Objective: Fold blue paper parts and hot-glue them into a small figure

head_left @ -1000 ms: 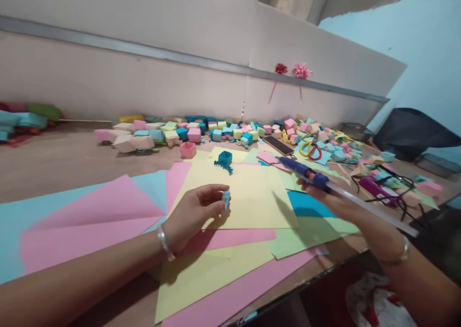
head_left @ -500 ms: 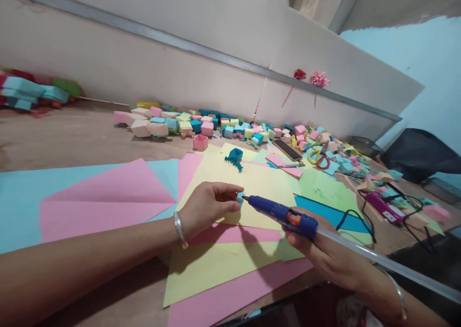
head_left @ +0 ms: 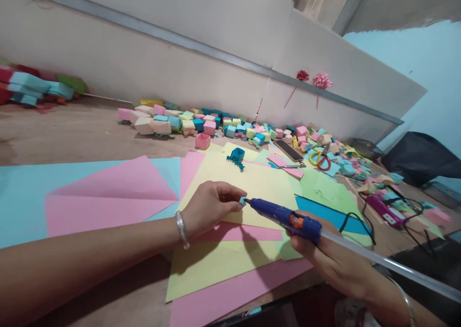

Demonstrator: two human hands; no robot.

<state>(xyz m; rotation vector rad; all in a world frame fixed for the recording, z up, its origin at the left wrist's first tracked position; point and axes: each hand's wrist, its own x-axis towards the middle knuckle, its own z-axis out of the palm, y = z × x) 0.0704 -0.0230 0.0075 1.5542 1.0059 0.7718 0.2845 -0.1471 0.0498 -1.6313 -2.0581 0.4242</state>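
Between thumb and fingertips, my left hand (head_left: 214, 207) pinches a small light-blue paper piece (head_left: 243, 200), mostly hidden by the fingers. My right hand (head_left: 324, 255) is wrapped round a blue hot glue gun (head_left: 281, 215) with a long clear glue stick (head_left: 389, 262) sticking out of its back. The gun's nozzle points left and sits at the paper piece; whether it touches is hard to tell. Beneath both hands lie a yellow paper sheet (head_left: 259, 183) and a pink sheet (head_left: 230, 288). A teal paper box with a fringed strip (head_left: 236, 158) stands just beyond my left hand.
A pink open paper box (head_left: 202, 141) and many folded paper pieces (head_left: 187, 125) line the wall. Rightward lie a dark phone (head_left: 288, 150), scissors with yellow and red handles (head_left: 320, 160), and a purple power strip (head_left: 387, 211) with black cords. A folded pink sheet (head_left: 111, 187) lies left.
The light-blue piece is tilted differently in my left fingers, and the glue gun's nozzle stays at it. The whole view has shifted slightly.
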